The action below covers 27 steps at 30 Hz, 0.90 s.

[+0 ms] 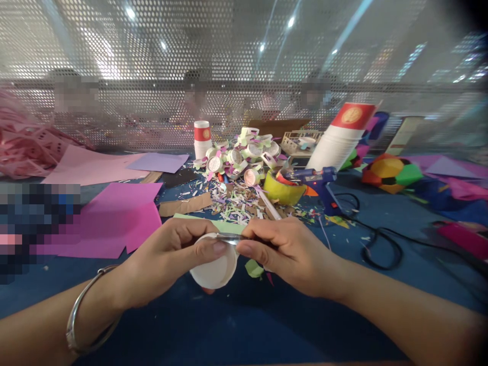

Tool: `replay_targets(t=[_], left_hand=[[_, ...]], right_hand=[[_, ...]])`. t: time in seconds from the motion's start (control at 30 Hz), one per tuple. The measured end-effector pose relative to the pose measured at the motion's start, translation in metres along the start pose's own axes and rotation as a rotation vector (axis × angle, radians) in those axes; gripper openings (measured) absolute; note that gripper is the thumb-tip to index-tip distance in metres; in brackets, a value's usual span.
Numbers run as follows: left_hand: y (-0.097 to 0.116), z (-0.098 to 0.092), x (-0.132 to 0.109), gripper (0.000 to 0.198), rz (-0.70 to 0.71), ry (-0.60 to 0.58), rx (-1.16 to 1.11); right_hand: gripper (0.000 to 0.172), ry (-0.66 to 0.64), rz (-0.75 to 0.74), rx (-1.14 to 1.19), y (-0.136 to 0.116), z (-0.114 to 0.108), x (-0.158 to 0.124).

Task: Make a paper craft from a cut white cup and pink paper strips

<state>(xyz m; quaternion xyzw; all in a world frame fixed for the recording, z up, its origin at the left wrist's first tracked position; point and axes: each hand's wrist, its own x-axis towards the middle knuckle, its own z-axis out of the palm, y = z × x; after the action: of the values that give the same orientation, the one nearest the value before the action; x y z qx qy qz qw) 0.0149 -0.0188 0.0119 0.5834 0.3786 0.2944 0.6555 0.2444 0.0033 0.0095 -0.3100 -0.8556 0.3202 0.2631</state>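
Note:
Low over the table, my left hand (177, 254) is closed on a shallow white paper cup piece (217, 269), its round opening toward me. The left thumb presses at the upper rim. My right hand (292, 254) is shut around a tool with a narrow silver blade, apparently scissors (231, 237); the handles are hidden in the fingers. The blade points left and meets the cup piece's upper edge by the left thumb. Just behind the hands lies a light green paper sheet (224, 225), and a green scrap (253, 268) is under the right fingers.
Beyond the hands, paper scraps (232, 203) surround a heap of cut cup pieces (234, 155). A blue glue gun (324, 185) rests by a yellow bowl (280, 190), its black cord (385, 239) looping right. Stacked cups (331, 150) lean behind. Magenta paper (114, 218) lies left.

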Motion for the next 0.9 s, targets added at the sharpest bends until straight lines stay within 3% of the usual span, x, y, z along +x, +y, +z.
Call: replay_targets(t=[0.23, 0.53, 0.9], left_hand=[[-0.0020, -0.0004, 0.0013, 0.024, -0.026, -0.013, -0.044], [-0.0017, 0.0034, 0.0022, 0.024, -0.016, -0.001, -0.098], [-0.0047, 0.0070, 0.0018, 0.028, -0.034, 0.074, -0.071]], right_hand=[[0.033, 0.005, -0.016, -0.058, 0.0009, 0.0002, 0.0001], [0.027, 0.029, -0.019, -0.104, 0.0034, 0.0009, -0.0011], [0.036, 0.038, -0.027, -0.150, 0.0087, 0.0030, 0.0018]])
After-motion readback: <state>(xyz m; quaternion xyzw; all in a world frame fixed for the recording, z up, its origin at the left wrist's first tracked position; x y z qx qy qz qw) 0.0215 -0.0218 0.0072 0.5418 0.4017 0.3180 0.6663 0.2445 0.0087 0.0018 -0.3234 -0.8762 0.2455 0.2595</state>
